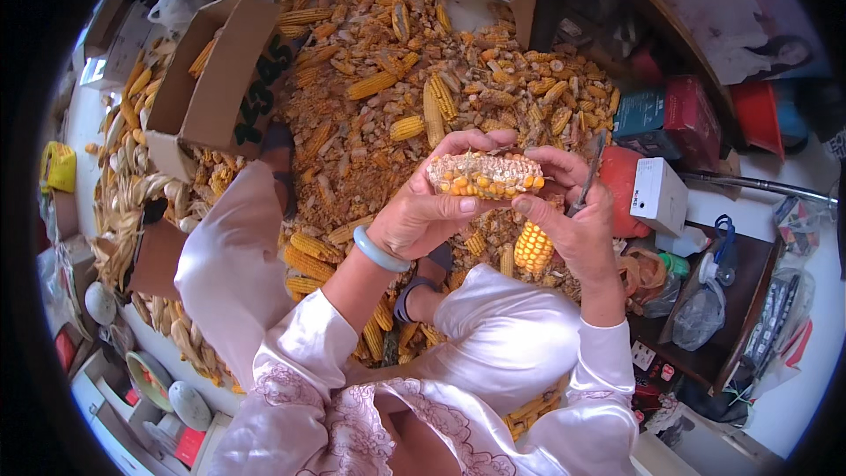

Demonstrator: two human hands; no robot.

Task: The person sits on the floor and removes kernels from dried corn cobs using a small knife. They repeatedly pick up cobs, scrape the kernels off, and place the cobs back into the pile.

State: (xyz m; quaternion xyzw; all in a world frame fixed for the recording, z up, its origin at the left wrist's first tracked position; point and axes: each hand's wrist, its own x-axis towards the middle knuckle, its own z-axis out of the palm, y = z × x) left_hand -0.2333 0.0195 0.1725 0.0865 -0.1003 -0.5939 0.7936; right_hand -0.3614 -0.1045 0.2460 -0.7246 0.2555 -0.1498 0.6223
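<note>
A partly shelled corn cob [486, 175] lies level between my two hands. Pale bare core shows along its upper side, and yellow kernels still line its lower edge. My left hand [429, 208], with a pale bangle [380, 249] at the wrist, grips the cob's left end. The fingers and thumb of my right hand [572, 211] hold its right end. A thin metal-shafted tool [590, 172] also sticks up out of my right hand; its lower part is hidden. Just below that hand is a full yellow ear of corn [534, 248]; whether the hand touches it I cannot tell.
Loose kernels, cobs and ears form a large heap [370, 125] around my feet. A cardboard box [225, 79] stands at the left, beside husked ears [125, 145]. On the right are a red container [621, 188], a white box [661, 195] and a dark low table [740, 258].
</note>
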